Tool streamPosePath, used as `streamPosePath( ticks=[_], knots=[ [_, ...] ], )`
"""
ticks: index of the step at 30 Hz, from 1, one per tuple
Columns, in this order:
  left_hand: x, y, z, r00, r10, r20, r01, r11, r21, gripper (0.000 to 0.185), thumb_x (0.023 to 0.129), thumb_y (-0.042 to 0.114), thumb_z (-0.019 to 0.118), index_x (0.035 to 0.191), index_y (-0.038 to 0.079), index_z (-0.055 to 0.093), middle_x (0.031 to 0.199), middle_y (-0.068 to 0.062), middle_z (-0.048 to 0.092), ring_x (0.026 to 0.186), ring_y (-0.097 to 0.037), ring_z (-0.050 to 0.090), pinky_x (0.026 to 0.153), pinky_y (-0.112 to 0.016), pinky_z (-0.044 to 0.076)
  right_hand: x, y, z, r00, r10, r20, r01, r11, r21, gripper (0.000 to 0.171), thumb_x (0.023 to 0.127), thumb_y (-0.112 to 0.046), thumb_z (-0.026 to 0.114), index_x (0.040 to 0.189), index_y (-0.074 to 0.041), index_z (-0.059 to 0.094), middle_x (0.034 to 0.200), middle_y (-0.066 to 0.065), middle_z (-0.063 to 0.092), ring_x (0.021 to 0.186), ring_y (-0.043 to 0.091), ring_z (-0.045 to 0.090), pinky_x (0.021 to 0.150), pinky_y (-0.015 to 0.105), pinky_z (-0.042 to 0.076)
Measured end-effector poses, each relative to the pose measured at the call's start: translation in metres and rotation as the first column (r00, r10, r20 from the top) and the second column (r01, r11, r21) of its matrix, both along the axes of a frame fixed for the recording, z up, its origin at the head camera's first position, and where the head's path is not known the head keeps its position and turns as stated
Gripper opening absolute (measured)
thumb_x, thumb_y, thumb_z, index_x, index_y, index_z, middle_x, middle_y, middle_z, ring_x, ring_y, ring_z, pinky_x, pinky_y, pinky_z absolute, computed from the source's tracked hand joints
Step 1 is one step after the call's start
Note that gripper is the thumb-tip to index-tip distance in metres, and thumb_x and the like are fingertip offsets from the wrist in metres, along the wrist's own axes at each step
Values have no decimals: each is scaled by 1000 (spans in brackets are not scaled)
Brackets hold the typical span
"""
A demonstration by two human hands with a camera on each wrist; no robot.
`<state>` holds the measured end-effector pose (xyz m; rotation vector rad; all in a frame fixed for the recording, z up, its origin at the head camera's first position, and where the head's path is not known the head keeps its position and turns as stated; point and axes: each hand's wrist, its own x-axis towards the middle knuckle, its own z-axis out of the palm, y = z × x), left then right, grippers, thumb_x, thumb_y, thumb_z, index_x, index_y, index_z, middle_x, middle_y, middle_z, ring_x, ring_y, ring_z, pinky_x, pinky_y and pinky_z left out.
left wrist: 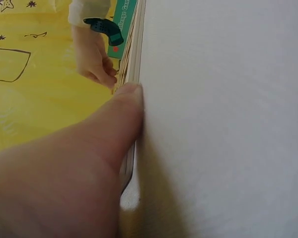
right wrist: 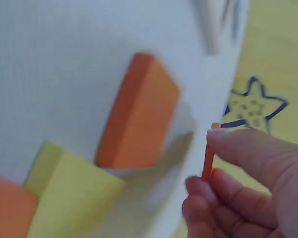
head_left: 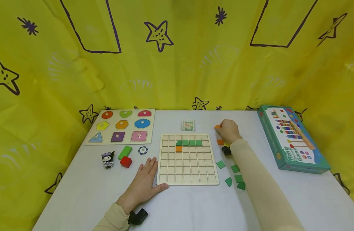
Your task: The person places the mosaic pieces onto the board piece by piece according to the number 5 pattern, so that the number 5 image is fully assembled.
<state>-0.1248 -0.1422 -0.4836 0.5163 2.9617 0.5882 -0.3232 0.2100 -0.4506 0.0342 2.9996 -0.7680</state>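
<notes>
A white table [head_left: 280, 208] stands against a yellow curtain [head_left: 177, 64] printed with dark stars.

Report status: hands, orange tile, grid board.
Left hand flat on table, thumb against grid board. Right hand pinches thin orange tile, off the board. Loose green tiles beside the right forearm.

Head high, overlooking — wrists close-up
</notes>
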Motion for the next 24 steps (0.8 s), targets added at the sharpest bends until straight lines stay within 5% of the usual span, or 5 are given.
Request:
streamPosePath(
  ticks=[3, 7, 13, 17, 24],
  knots=[
    [0, 0, 1, 1000, 0, 1, 0, 1000, -5, 101, 85, 63, 63, 148, -8, 31, 156, -21, 25, 144, -39, 16, 114, -56, 14, 10, -7, 8, 1000, 12, -15, -14, 997, -82, 32, 92, -19, 69, 110, 7, 66, 103, 19, 64, 89, 31, 55, 78, 41, 50],
    [1, 1, 2, 1000, 5, 1, -5, 1000, -15, 101, 84, 63, 64, 149, -7, 31, 156, -20, 25, 144, -38, 15, 114, -56, 13, 34, -31, 19, 973, 191, -127, -207, 970, -129, 29, 90, -16, 72, 108, 6, 70, 96, 15, 68, 85, 27, 60, 77, 40, 51],
    [0, 0, 2, 1000, 13, 4, -13, 1000, -14, 101, 84, 63, 64, 149, -7, 31, 157, -20, 25, 145, -38, 15, 114, -55, 13, 70, -78, 20, 840, 514, -173, -536, 835, -126, 21, 85, -17, 77, 100, -2, 74, 90, 3, 68, 79, 17, 60, 72, 32, 51],
    [0, 0, 2, 1000, 11, 3, -11, 1000, -21, 101, 84, 64, 63, 149, -6, 31, 157, -19, 25, 145, -37, 15, 114, -55, 14, 82, -103, 16, 765, 629, -139, -642, 763, -78, 20, 85, -16, 78, 99, -3, 75, 90, 1, 68, 83, 16, 61, 74, 30, 51],
    [0, -1, 1, 1000, 3, 4, -3, 1000, -3, 101, 85, 65, 62, 149, -7, 31, 156, -20, 25, 144, -38, 16, 114, -56, 13, 88, -124, 6, 761, 638, -120, -643, 766, -7, 10, 84, -12, 79, 84, -8, 70, 76, -5, 61, 71, 12, 55, 66, 28, 49]
  ],
)
